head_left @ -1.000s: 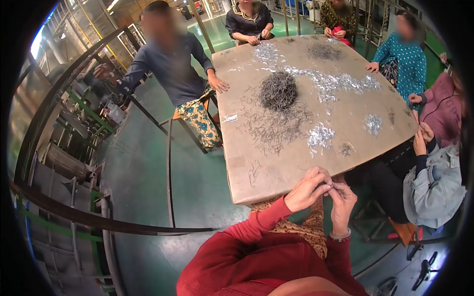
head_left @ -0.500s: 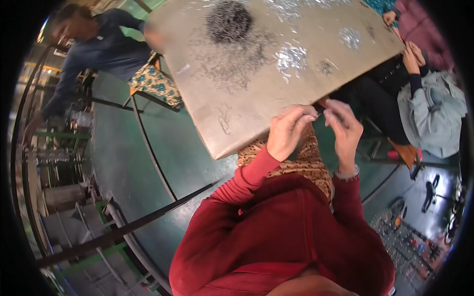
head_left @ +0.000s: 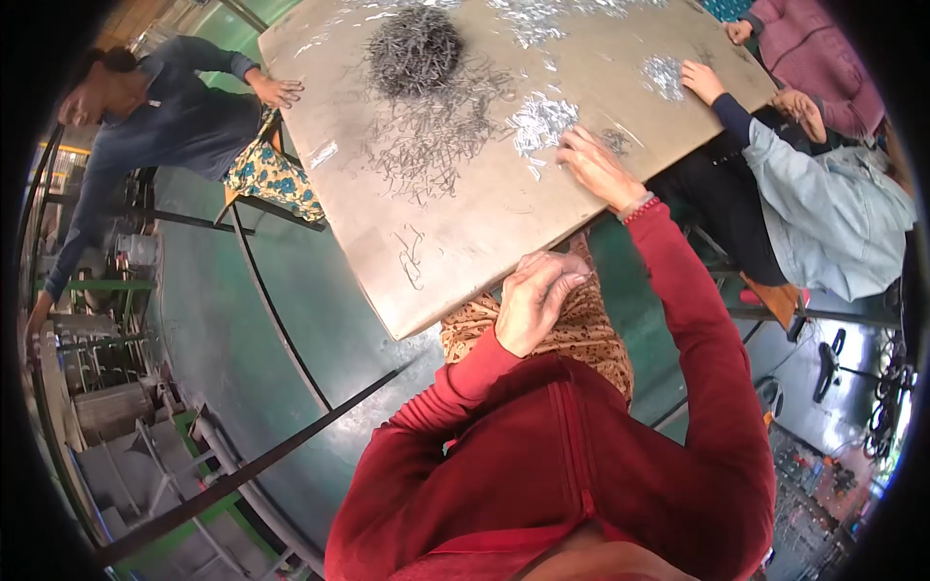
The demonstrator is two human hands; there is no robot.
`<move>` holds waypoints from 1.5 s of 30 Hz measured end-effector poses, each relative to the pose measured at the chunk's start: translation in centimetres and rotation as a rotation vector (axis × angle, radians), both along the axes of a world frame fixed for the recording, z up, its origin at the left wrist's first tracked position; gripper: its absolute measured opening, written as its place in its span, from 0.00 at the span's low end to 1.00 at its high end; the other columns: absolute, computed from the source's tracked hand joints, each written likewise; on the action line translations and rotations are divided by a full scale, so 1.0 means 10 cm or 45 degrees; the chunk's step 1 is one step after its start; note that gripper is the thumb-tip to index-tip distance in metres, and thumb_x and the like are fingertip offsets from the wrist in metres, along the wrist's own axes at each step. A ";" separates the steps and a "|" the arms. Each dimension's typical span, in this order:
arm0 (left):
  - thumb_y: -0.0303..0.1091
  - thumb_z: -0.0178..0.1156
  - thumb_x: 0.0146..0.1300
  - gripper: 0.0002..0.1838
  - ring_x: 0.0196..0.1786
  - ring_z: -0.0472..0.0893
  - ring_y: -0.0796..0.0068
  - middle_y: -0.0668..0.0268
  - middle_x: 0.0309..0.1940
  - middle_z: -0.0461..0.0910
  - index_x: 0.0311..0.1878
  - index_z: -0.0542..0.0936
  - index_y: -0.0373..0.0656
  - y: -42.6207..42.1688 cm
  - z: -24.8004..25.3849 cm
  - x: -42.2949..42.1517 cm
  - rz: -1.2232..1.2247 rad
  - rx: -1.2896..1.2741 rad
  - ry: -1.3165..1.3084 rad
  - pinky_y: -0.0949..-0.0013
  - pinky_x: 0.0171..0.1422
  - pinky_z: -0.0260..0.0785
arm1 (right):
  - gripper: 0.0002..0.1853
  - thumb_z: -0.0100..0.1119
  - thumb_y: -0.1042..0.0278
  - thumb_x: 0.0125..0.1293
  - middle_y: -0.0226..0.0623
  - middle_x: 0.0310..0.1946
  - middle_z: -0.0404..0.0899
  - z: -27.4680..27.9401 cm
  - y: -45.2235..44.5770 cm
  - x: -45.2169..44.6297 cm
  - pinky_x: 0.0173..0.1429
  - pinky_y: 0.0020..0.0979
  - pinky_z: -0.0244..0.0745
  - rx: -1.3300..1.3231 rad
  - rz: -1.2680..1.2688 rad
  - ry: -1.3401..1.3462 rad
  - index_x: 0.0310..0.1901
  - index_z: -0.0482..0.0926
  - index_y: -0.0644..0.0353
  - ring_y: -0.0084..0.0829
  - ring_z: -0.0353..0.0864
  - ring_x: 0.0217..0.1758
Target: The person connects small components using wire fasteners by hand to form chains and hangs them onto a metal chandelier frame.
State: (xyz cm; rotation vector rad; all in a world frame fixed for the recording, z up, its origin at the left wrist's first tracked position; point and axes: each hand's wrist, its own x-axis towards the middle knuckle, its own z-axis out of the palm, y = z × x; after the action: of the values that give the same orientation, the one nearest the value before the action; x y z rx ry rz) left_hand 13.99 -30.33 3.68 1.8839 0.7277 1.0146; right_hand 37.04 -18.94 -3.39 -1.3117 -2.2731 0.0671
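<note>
My right hand [head_left: 598, 167] reaches over the table [head_left: 484, 254], its fingers bent and slightly apart at the right edge of a pile of small shiny silver pieces [head_left: 542, 123]. Whether a fingertip touches a piece is hard to see. Over my lap, just off the table's near edge, my left hand [head_left: 536, 293] is closed with fingers pressed together; anything in it is hidden. Further left on the table lie a few dark bent wire pieces [head_left: 412, 257]. A large heap of dark wire pieces [head_left: 415, 50] stands at the far side, with loose ones [head_left: 426, 150] spread before it.
A smaller silver pile [head_left: 665, 77] lies by the hand of a person in a pale blue jacket [head_left: 823, 213] at the right. Another person in a pink top [head_left: 814, 53] sits beyond. Across the left corner, a person in dark blue [head_left: 199, 107] rests a hand on the table.
My right hand has moved from beside my left hand, forward to the silver pile. My left hand stays near my lap. The person in pale blue now reaches onto the table.
</note>
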 end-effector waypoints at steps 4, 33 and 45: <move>0.22 0.60 0.57 0.04 0.39 0.79 0.67 0.63 0.33 0.81 0.35 0.78 0.37 0.00 -0.05 0.00 -0.010 -0.019 -0.036 0.68 0.46 0.70 | 0.06 0.53 0.81 0.51 0.41 0.31 0.71 0.14 -0.11 -0.06 0.45 0.36 0.70 -0.096 -0.077 0.085 0.32 0.75 0.66 0.43 0.72 0.41; 0.29 0.59 0.59 0.05 0.40 0.78 0.57 0.59 0.34 0.79 0.37 0.77 0.40 0.11 -0.21 0.03 0.152 0.074 0.070 0.63 0.46 0.69 | 0.07 0.59 0.85 0.57 0.39 0.33 0.79 0.71 -1.44 -0.84 0.39 0.23 0.75 -0.275 -0.422 1.708 0.38 0.78 0.74 0.25 0.79 0.32; 0.37 0.57 0.62 0.11 0.31 0.82 0.64 0.57 0.32 0.82 0.42 0.81 0.41 0.93 -0.34 -0.53 0.440 0.114 0.520 0.67 0.39 0.74 | 0.09 0.58 0.82 0.60 0.41 0.35 0.79 0.52 -1.44 -0.80 0.38 0.27 0.77 -0.363 -0.354 2.100 0.43 0.77 0.71 0.29 0.80 0.34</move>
State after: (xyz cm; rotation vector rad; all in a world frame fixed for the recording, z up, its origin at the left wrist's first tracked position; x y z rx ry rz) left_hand 8.70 -21.03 0.31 2.1172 1.3003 0.8844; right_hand 29.06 -33.32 1.79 -0.9643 -0.6738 0.9784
